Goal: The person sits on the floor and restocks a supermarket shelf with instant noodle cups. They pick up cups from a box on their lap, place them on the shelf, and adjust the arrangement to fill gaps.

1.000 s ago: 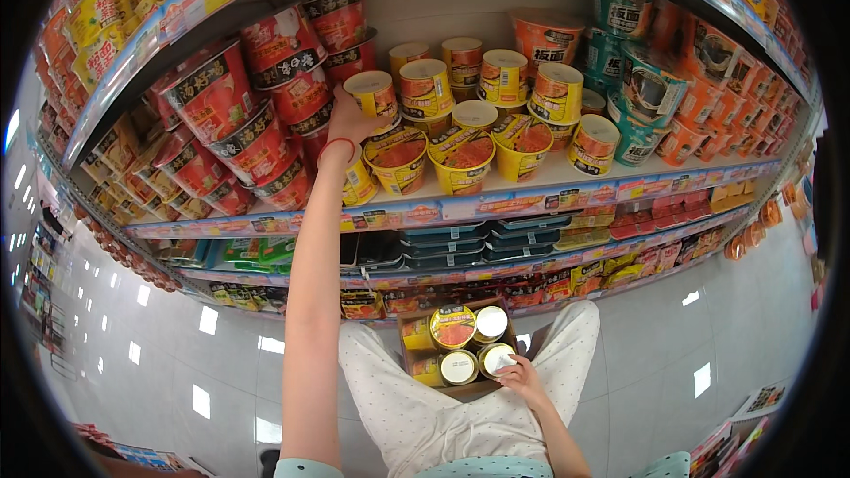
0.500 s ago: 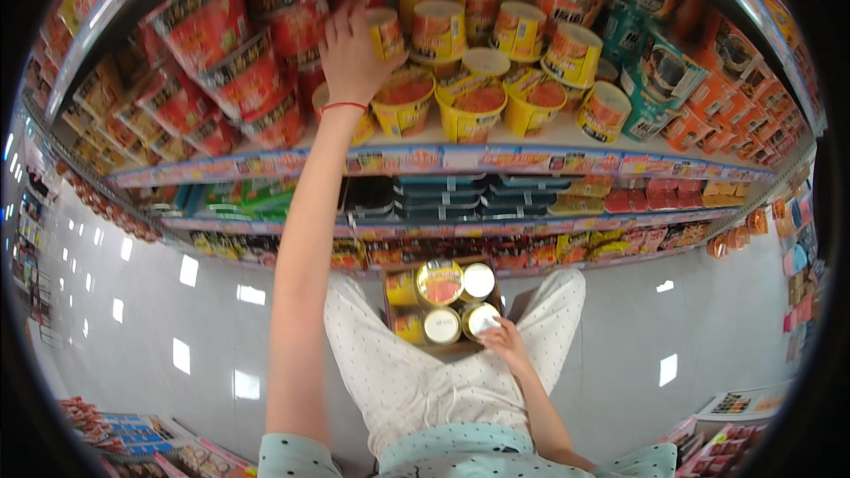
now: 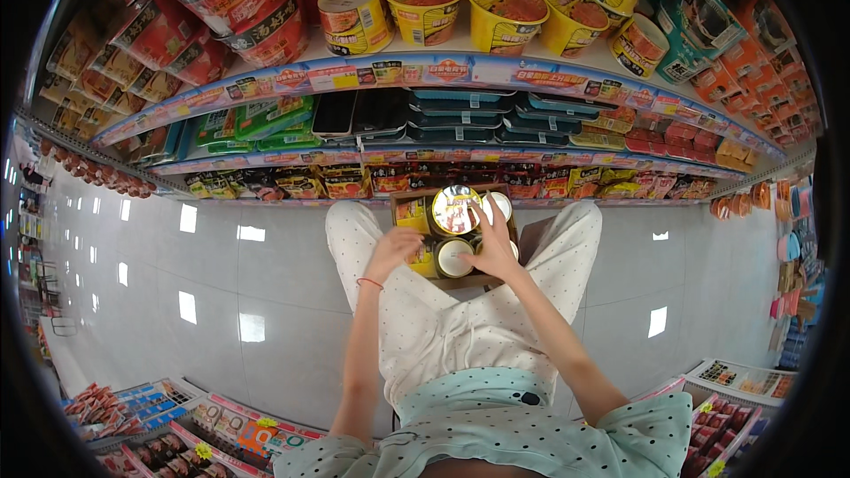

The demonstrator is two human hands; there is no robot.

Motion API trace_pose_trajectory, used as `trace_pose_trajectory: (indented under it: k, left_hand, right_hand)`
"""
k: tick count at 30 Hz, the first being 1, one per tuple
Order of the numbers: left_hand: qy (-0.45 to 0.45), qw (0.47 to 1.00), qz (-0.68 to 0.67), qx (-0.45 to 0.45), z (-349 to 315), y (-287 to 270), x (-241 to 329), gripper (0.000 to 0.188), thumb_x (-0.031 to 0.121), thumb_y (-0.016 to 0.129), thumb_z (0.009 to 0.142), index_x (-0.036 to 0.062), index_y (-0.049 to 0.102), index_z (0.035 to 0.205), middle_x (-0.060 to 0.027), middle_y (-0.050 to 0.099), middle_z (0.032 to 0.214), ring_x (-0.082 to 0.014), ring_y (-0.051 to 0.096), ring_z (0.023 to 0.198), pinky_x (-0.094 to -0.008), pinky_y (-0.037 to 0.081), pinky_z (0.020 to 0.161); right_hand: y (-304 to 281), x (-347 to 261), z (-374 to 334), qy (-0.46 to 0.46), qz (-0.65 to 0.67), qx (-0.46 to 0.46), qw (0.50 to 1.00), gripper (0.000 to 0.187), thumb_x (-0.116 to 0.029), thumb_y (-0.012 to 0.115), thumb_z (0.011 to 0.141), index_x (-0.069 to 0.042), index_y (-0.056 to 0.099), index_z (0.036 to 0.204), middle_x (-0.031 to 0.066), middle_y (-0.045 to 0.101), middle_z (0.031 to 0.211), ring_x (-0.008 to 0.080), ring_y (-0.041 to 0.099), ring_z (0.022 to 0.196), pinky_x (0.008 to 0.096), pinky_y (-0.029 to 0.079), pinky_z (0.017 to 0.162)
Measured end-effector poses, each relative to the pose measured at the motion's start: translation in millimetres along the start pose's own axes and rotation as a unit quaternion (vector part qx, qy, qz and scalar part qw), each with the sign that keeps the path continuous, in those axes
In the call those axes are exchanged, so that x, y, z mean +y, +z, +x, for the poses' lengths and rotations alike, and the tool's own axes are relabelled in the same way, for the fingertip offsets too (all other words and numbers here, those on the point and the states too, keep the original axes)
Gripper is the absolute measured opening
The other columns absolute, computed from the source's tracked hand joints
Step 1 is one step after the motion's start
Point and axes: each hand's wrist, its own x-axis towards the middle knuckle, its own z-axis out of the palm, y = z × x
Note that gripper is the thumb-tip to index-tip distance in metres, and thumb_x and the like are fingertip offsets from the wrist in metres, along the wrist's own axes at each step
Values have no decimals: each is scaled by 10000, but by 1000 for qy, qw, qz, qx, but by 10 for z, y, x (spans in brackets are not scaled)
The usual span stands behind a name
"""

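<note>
Between my knees sits a cardboard box [image 3: 469, 281] holding several yellow instant noodle cups. One wider noodle bowl [image 3: 454, 211] has a shiny lid that catches the light. Beside it are white-lidded cups, one at the near side [image 3: 455, 258] and another at the far right [image 3: 501, 204]. My right hand [image 3: 496, 246] is over the box's right half, fingers spread, thumb by the near white lid and fingertips by the shiny lid. At the box's left edge, my left hand [image 3: 393, 253] reaches in with fingers stretched out, slightly blurred, holding nothing I can see.
Ahead stands a store shelf [image 3: 372, 73] with yellow noodle bowls [image 3: 425, 7], red noodle tubs [image 3: 232, 4] and teal tubs [image 3: 699, 22]. Lower levels carry dark trays [image 3: 456, 119] and bagged goods [image 3: 345, 181]. Display stands [image 3: 190, 420] flank me behind on the grey tiled floor [image 3: 266, 274].
My left hand has come down from the upper shelf to the box. My right hand has shifted up over the cups. The view has tilted downward, and a yellow cup stands nearer the shelf's front.
</note>
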Motion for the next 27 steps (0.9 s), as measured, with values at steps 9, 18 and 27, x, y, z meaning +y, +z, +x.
trace_pose_trajectory:
  k: [9, 18, 27]
  left_hand:
    - [-208, 977, -34, -22, 110, 260, -116, 562, 495, 473, 997, 8, 556, 1264, -117, 692, 1117, -204, 668, 996, -312, 534, 858]
    - [-148, 954, -250, -68, -16, 396, -113, 719, 553, 438, 992, 92, 264, 1516, -109, 494, 1392, -226, 528, 1231, -382, 477, 988]
    - [-57, 994, -14, -96, -154, 379, 188, 603, 240, 692, 909, 80, 428, 1427, -46, 535, 1329, -144, 528, 1192, -319, 420, 1035]
  right_hand:
    - [205, -43, 694, -36, -162, -36, 985, 1034, -307, 868, 562, -182, 356, 1452, 252, 415, 1325, 471, 462, 1161, 526, 450, 948]
    - [296, -263, 275, 82, 354, 0, 932, 930, -350, 850, 749, -13, 225, 1348, 203, 416, 1256, 268, 482, 1166, 381, 437, 970]
    - [213, -389, -194, 5, 72, 19, 997, 921, -424, 864, 644, 59, 391, 1269, 270, 516, 1224, 381, 535, 1161, 432, 448, 958]
